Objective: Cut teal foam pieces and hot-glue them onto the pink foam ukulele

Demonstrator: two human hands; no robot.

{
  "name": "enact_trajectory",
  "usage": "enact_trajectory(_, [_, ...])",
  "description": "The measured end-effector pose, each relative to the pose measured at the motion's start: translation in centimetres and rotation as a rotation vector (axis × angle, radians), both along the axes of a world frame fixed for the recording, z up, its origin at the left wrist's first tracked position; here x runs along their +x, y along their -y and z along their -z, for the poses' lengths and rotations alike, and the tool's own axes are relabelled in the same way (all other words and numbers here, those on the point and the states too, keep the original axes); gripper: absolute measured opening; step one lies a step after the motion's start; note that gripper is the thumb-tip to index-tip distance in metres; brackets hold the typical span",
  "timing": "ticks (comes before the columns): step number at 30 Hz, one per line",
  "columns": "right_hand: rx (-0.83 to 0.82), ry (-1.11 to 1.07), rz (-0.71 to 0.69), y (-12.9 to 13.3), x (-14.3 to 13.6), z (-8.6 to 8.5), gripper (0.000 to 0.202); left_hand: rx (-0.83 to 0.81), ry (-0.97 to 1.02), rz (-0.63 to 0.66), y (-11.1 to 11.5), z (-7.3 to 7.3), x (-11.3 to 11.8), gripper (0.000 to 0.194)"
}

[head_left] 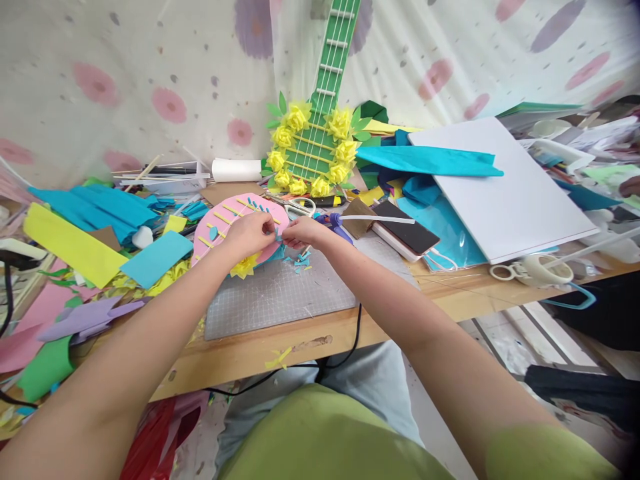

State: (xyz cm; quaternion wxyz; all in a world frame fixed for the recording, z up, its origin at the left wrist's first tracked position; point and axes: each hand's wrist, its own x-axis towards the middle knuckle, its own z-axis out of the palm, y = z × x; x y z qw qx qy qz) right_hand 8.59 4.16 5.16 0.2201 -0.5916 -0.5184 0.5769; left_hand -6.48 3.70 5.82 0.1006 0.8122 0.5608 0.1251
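We log the pink panel (225,227) over the cutting mat's (280,303) far left part, extending leftward from beneath our left hand (253,232), the nearer one; long axis apparently left-right. Left and right hand (301,232) fingertips are drawn together beside a small blue piece (279,235), exact grip indeterminable. We find no legible writing or brands.
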Motion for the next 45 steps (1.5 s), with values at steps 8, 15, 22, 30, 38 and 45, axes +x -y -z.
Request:
enact_trajectory(8, [0.016,-0.057,-0.014,0.0,0.2,0.4,0.014,0.009,0.016,0.005,0.0,-0.1,0.0,0.008])
enact_trajectory(15, [0.055,-0.081,0.008,0.7,0.3,0.5,0.015,0.02,0.135,0.001,-0.2,0.0,-0.3,0.01])
enact_trajectory(22, [0.041,-0.188,0.005,0.5,0.8,1.2,0.018,0.116,0.233,-0.096,0.0,-1.7,-1.5,0.013])
enact_trajectory(30, [0.389,-0.119,-0.047,0.7,1.4,3.8,0.03,0.119,0.269,-0.158,-0.3,-1.5,-3.2,0.013])
enact_trajectory(38, [0.693,0.015,-0.122,1.3,1.3,4.6,0.034,0.113,0.269,-0.126,0.0,-1.6,-3.3,0.014])
enact_trajectory(45, [0.619,-0.051,-0.116,1.3,0.9,4.5,0.036,0.124,0.252,-0.114,0.2,-1.6,-3.2,0.014])
